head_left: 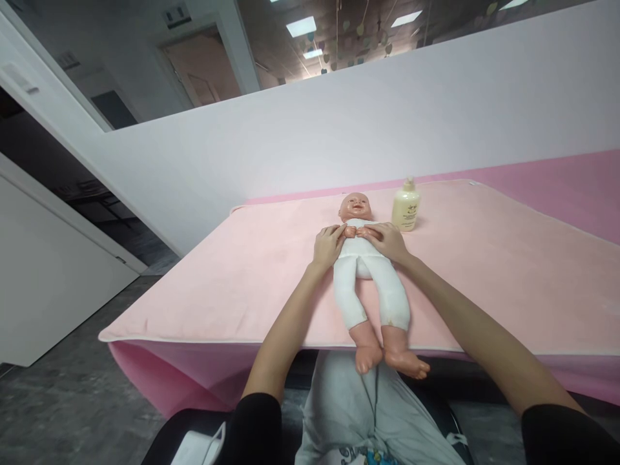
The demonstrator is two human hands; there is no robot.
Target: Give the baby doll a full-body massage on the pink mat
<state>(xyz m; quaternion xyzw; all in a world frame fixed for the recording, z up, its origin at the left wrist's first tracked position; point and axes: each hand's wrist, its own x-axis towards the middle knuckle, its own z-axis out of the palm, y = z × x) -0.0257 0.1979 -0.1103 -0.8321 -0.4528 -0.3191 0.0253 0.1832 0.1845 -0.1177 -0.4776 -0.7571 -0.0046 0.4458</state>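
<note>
A baby doll (pixel 359 258) with a white cloth body and hard plastic head, hands and feet lies face up, its head away from me. Its feet stick out past the near table edge. My left hand (pixel 330 245) is closed around the doll's arm at the left of its chest. On the other side, my right hand (pixel 389 241) holds the opposite arm. Both doll hands meet over the chest, with their forearms largely hidden by my fingers. Just beyond my right hand stands a pale yellow pump bottle (pixel 405 208), upright.
A light pink mat (pixel 232 278) covers the table over a darker pink cloth (pixel 159 371). Behind it rises a white partition wall (pixel 310 142) with glass above. A white device with a cable (pixel 197 447) lies by my left elbow.
</note>
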